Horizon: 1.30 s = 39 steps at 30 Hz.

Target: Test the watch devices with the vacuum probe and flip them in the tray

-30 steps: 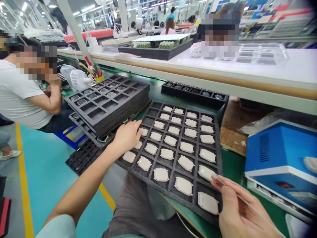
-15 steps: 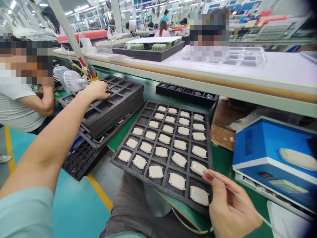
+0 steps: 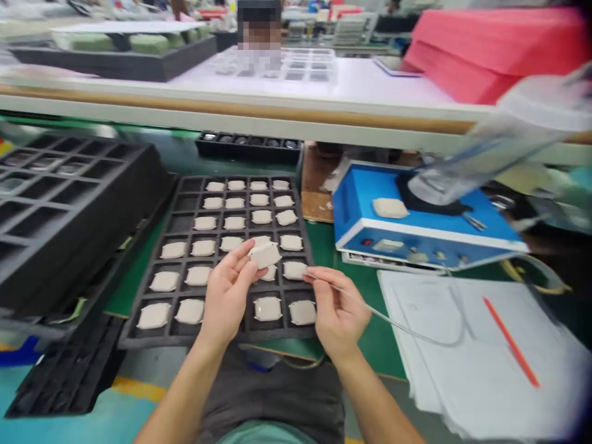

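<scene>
The left hand (image 3: 226, 293) pinched a cream-coloured, squarish piece with small corner lugs (image 3: 266, 254) above the black foam compartment tray (image 3: 157, 341) at the near edge of the green tabletop (image 3: 324, 246). The right hand (image 3: 342, 314) gripped a thin, pale, flexible tube (image 3: 393, 322) beside the tray's right edge. The lifted piece appeared mid-handling; similar cream pieces (image 3: 155, 316) occupied most compartments, the left-edge column only its near three. Which were finished could not be told. Half a second earlier, the left hand had reached over the black foam tray stack (image 3: 106, 209).

Slightly blurred, the head view faces forward and down, seemingly close above the tray (image 3: 182, 223).
</scene>
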Each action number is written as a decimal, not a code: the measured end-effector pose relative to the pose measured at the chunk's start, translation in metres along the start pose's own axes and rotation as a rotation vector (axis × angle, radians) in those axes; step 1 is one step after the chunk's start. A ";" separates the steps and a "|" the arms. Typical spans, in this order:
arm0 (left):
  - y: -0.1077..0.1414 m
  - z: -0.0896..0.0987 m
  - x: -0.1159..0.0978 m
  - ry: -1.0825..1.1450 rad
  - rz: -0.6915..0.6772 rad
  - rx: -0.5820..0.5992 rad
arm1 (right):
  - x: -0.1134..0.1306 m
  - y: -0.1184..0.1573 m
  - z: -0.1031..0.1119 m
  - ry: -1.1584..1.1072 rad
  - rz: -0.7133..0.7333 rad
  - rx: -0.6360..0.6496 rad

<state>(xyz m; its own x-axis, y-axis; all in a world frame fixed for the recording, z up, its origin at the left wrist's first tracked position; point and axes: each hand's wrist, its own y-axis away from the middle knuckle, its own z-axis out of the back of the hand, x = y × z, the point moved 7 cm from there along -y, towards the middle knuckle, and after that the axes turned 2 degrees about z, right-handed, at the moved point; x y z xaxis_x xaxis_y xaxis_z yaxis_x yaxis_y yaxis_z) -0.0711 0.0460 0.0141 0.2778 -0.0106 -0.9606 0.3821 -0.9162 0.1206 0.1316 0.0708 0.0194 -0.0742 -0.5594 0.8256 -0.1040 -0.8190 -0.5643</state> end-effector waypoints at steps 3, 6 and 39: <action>0.003 -0.019 0.025 0.053 0.078 0.054 | -0.003 -0.005 -0.003 -0.009 0.006 0.029; 0.001 -0.021 0.033 0.019 0.093 0.079 | -0.002 -0.008 -0.005 0.000 0.014 0.058; 0.008 -0.033 0.028 -0.056 -0.022 0.136 | 0.008 -0.009 -0.010 0.032 0.105 0.184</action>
<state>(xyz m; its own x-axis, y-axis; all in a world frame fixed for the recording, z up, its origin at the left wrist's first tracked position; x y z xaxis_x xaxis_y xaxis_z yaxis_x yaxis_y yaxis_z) -0.0312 0.0514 -0.0036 0.2194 -0.0093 -0.9756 0.2636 -0.9622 0.0685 0.1222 0.0754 0.0308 -0.1069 -0.6411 0.7599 0.0889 -0.7674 -0.6350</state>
